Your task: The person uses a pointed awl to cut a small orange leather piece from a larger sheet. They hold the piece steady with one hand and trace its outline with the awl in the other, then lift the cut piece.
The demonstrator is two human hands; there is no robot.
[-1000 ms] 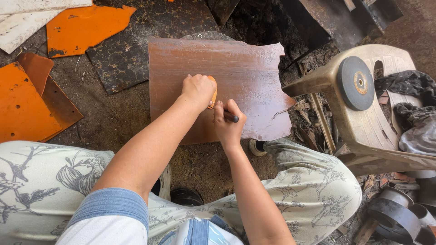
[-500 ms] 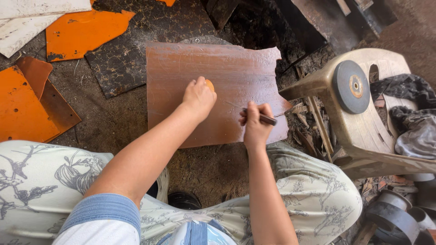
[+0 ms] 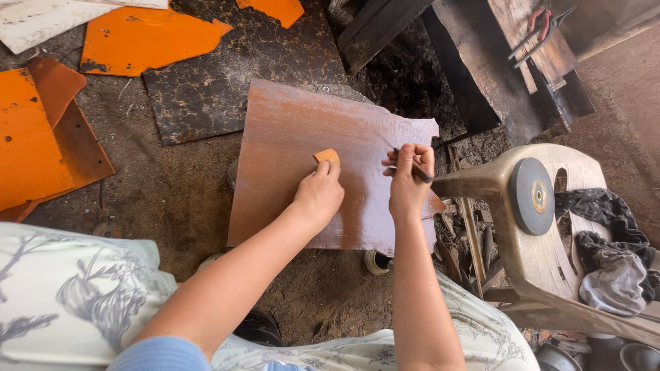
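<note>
A rusty brown metal sheet (image 3: 295,144) lies flat in front of me on the dirt floor. My left hand (image 3: 318,196) presses a small orange template piece (image 3: 326,156) onto the sheet near its middle. My right hand (image 3: 408,182) grips a thin dark scribing tool (image 3: 414,169) with its tip on the sheet, close to the sheet's torn right edge. Both forearms reach out over my patterned trousers.
Orange metal offcuts (image 3: 148,48) and a dark crackled sheet (image 3: 227,75) lie at the far left. A beige plastic chair (image 3: 543,268) at the right holds a round grinding disc (image 3: 531,196) and dark rags (image 3: 605,254). Dark planks and tongs (image 3: 543,34) lie behind.
My right hand has moved right and up along the sheet with the scribing tool. My left hand has shifted forward, and the orange piece now shows past its fingertips.
</note>
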